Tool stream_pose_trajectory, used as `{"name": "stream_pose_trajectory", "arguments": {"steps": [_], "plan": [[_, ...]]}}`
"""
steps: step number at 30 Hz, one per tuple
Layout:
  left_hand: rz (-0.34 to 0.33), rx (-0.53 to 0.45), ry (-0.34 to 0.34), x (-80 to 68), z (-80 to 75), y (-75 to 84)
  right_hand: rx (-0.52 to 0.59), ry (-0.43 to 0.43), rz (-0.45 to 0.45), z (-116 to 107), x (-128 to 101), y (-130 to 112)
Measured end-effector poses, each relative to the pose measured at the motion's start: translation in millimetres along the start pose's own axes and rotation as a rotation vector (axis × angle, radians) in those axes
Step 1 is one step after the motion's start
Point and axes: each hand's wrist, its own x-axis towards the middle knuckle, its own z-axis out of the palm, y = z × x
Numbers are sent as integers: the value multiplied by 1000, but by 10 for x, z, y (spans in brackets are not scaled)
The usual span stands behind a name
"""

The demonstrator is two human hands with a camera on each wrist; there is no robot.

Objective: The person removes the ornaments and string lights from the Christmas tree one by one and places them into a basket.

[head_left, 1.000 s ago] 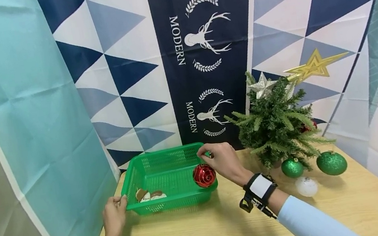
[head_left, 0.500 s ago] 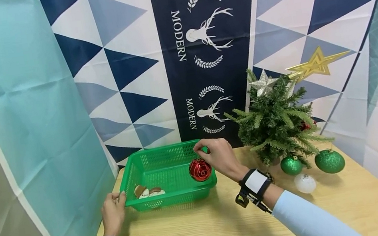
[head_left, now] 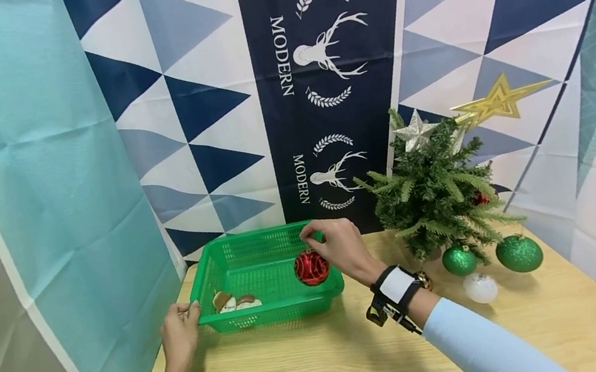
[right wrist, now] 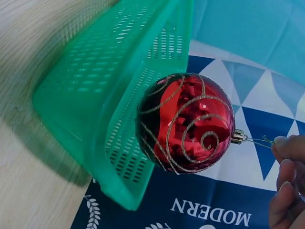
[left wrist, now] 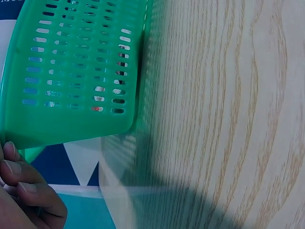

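Observation:
My right hand (head_left: 343, 248) pinches the thin hanging string of a shiny red Christmas bauble (head_left: 311, 267) with gold swirls. The bauble hangs over the right end of a green plastic basket (head_left: 271, 317); in the right wrist view the bauble (right wrist: 186, 124) dangles from the string between thumb and finger. My left hand (head_left: 179, 335) grips the basket's near left corner at the rim, and in the left wrist view its curled fingers (left wrist: 40, 195) show below that corner. A snowman-like ornament (head_left: 237, 304) with a brown hat lies inside the basket, near its front left.
To the right stands a small Christmas tree (head_left: 435, 186) with a gold star (head_left: 502, 99) and a silver star (head_left: 415, 130). Green baubles (head_left: 519, 254) and a white bauble (head_left: 481, 288) are low around it. A gold ornament (head_left: 423, 281) sits behind my right wrist.
My right hand has shifted slightly left, carrying the red bauble further over the basket. The left hand keeps its hold on the corner. The whole head view has tilted a little.

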Motion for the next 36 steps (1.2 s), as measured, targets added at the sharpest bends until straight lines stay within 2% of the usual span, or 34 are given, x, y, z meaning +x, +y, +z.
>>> {"name": "stream_pose_trajectory", "arguments": {"steps": [15, 24, 36], "plan": [[22, -5, 37, -34, 21, 34, 16, -19, -12, 108, 3, -39], [27, -5, 46, -7, 25, 14, -16, -28, -14, 189, 18, -53], [34, -27, 62, -20, 53, -20, 13, -33, -18, 312, -1, -79]]}}
